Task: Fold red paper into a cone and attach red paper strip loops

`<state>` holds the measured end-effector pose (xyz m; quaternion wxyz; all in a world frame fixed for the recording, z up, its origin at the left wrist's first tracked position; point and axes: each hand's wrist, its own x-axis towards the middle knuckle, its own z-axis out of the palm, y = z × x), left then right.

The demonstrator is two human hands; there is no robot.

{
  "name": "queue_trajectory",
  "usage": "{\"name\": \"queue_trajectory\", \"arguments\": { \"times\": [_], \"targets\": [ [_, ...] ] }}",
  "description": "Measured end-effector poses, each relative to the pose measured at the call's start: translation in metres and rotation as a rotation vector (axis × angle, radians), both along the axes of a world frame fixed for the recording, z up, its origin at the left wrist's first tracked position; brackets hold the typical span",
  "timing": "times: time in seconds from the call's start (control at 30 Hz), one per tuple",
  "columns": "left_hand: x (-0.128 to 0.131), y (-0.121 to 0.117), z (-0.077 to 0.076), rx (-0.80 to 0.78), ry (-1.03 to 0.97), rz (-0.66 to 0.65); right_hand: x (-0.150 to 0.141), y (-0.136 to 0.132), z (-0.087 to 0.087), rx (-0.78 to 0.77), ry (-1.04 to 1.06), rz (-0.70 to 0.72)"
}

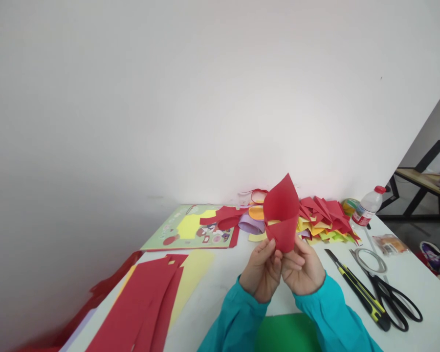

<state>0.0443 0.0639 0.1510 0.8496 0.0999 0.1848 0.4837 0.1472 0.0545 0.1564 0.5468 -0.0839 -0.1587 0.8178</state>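
A piece of red paper (281, 203), curled into an open tube with a pointed upper edge, is held up above the white table. My left hand (264, 266) pinches its lower left side between thumb and fingers. On the lower right, my right hand (303, 266) grips the same paper, its fingers curled beneath the bottom edge. Both hands are close together, and teal sleeves cover the wrists. Behind the held paper lie a purple paper loop (251, 225) and an orange paper piece (255, 212).
Red paper sheets (132, 298) lie at the left, near a green printed board (172, 225). Folded red pieces (326, 212) are heaped at the back right beside a bottle (366, 208). A utility knife (359, 288), scissors (388, 298) and a tape roll (370, 260) lie at the right.
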Motion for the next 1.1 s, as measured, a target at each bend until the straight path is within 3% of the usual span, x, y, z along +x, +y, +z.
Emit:
{"name": "queue_trajectory", "arguments": {
  "times": [0.1,0.3,0.5,0.67,0.8,0.9,1.0,1.1],
  "targets": [
    [0.001,-0.001,0.002,-0.019,0.006,0.07,-0.001,0.0,0.005,-0.104,-0.032,-0.041],
    [0.005,-0.005,-0.001,0.212,0.127,0.101,-0.002,0.0,0.001,-0.076,-0.108,-0.057],
    [0.005,-0.003,-0.001,0.171,0.121,0.102,-0.004,0.001,-0.002,-0.082,-0.114,-0.043],
    [0.006,-0.005,-0.001,0.23,0.079,0.047,-0.006,0.0,-0.006,0.023,-0.119,-0.092],
    [0.005,-0.004,-0.001,0.2,0.142,0.099,-0.005,0.001,-0.006,-0.053,-0.107,-0.047],
    [0.005,-0.004,0.0,0.215,0.184,0.155,-0.005,0.002,-0.007,-0.109,-0.129,-0.092],
    [0.006,-0.005,0.0,0.245,0.187,0.15,-0.005,0.002,-0.007,-0.104,-0.158,-0.14],
    [0.005,-0.005,-0.001,0.231,0.133,0.155,-0.005,0.002,-0.006,-0.089,-0.134,-0.074]
  ]
}}
